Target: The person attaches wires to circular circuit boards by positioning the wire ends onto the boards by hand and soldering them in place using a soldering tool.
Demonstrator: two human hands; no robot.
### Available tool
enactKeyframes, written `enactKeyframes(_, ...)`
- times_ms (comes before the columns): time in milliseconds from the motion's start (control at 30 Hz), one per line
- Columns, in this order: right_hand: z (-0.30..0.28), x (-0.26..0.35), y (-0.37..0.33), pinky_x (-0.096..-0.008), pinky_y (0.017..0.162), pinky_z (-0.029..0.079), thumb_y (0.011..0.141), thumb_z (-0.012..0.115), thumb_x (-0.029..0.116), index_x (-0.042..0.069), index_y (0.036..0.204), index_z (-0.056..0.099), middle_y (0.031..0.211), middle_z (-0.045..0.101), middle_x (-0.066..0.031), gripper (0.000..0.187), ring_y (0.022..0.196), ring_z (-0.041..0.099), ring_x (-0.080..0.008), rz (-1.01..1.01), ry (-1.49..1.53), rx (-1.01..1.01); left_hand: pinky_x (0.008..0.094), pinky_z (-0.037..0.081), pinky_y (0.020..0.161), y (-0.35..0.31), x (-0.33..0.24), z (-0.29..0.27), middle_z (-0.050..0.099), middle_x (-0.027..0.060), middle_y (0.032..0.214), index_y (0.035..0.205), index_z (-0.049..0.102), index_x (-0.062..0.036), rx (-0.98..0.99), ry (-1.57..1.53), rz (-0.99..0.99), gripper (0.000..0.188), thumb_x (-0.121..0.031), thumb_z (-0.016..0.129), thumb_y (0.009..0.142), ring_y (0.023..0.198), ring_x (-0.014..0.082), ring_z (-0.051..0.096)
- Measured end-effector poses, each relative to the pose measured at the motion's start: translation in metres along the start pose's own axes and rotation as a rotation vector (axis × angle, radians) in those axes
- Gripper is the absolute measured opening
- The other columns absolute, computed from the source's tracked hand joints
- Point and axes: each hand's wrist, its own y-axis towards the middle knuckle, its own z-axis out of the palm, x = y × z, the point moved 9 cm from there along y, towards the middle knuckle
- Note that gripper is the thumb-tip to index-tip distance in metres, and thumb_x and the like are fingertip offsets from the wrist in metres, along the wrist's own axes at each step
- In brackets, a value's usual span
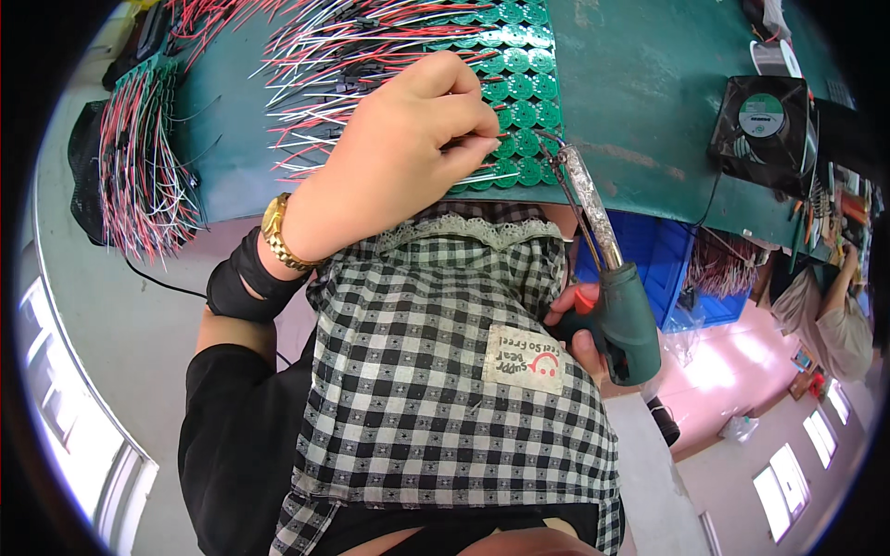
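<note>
My left hand (413, 139), with a gold watch on its wrist, hovers over the near edge of a panel of round green circuit boards (520, 88). Its thumb and fingertips are pinched together on a thin wire (502, 136), whose red end shows just past them above a board. My right hand (582, 345) grips a dark green soldering gun (628, 324) with a red trigger, held upright at the table's edge. The gun's metal barrel points up, its tip beside the right-hand column of boards. Rows of red, white and black wires (315, 93) lie left of the panel.
Another wired panel (148, 162) lies at the far left of the green table (630, 83). A black fan (762, 130) and a solder spool (775, 58) stand at the right. Below the edge is a blue crate (640, 255); another person (825, 310) sits far right.
</note>
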Motion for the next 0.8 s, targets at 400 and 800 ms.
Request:
enactKeyframes(400, 0.008, -0.002, 0.005, -0.0318, 0.075, 0.048, 0.082, 0.064, 0.014, 0.000, 0.117, 0.048, 0.100, 0.057, -0.0155, 0.041, 0.084, 0.058, -0.0198, -0.073, -0.003, 0.184, 0.0243, 0.046, 0.052, -0.002, 0.002, 0.005, 0.055, 0.0023, 0.080, 0.073, 0.061, -0.0043, -0.038, 0.122, -0.036, 0.011, -0.001, 0.069, 0.067, 0.062, 0.0135, 0.055)
enactKeyframes(800, 0.007, -0.001, -0.001, -0.0322, 0.076, 0.048, 0.082, 0.062, 0.013, 0.000, 0.116, 0.047, 0.100, 0.056, -0.0145, 0.039, 0.084, 0.058, -0.0195, -0.133, -0.002, 0.192, 0.0236, 0.048, 0.051, -0.003, 0.003, 0.008, 0.055, 0.0029, 0.080, 0.073, 0.060, -0.0038, -0.048, 0.111, -0.046, 0.011, -0.001, 0.069, 0.067, 0.062, 0.0137, 0.056)
